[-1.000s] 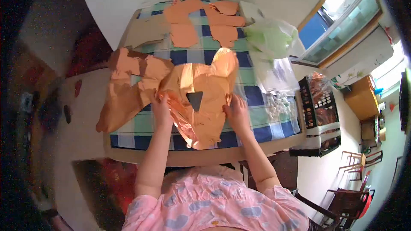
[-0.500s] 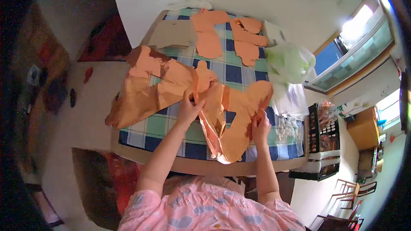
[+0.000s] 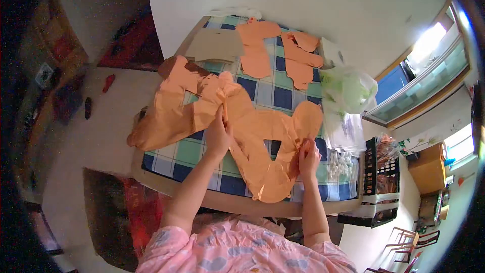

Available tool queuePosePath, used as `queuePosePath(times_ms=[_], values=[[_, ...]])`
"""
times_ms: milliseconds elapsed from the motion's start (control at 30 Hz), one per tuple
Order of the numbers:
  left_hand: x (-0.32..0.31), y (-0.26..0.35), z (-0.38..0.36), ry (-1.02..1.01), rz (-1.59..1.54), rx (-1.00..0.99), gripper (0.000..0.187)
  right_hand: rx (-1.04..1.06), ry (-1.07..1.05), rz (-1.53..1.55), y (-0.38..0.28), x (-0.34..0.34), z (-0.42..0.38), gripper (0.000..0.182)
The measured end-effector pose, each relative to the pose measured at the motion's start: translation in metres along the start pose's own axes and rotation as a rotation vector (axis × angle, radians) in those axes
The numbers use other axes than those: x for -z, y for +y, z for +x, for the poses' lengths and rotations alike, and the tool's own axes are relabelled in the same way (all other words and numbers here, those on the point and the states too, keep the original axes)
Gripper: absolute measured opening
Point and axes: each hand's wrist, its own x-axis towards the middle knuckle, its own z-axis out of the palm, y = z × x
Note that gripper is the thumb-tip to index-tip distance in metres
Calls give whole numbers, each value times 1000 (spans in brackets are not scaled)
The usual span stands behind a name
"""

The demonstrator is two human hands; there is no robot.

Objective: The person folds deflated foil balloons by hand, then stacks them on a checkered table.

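A flat, uninflated rose-gold foil balloon (image 3: 275,174) lies spread across the front of the checked bed or table cover. My left hand (image 3: 220,134) is closed on a raised fold at its left part. At the right edge, my right hand (image 3: 309,157) has its fingers bent and pressed together on the foil. Another crumpled rose-gold foil balloon (image 3: 166,121) lies to the left, touching or overlapping the one in my hands. Farther back are two more flat foil balloons (image 3: 256,53), one of them at the right (image 3: 300,60).
Grey-brown cardboard (image 3: 214,45) lies at the back left. Along the right edge are a clear bag with green contents (image 3: 348,88) and crumpled clear plastic (image 3: 341,164). A black crate (image 3: 371,167) holding wrapped items stands off the right side. The checked cover (image 3: 166,162) shows between things.
The foil between my hands has opened out flatter; its folded front flap has come down. My left hand has shifted slightly, and the whole view has tilted a little.
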Motion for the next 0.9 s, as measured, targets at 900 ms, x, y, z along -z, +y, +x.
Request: queuePosePath(times_ms=[900], values=[[-121,40,95,-532,88,-488,38,-181,-717,627,60,-111,303,18]])
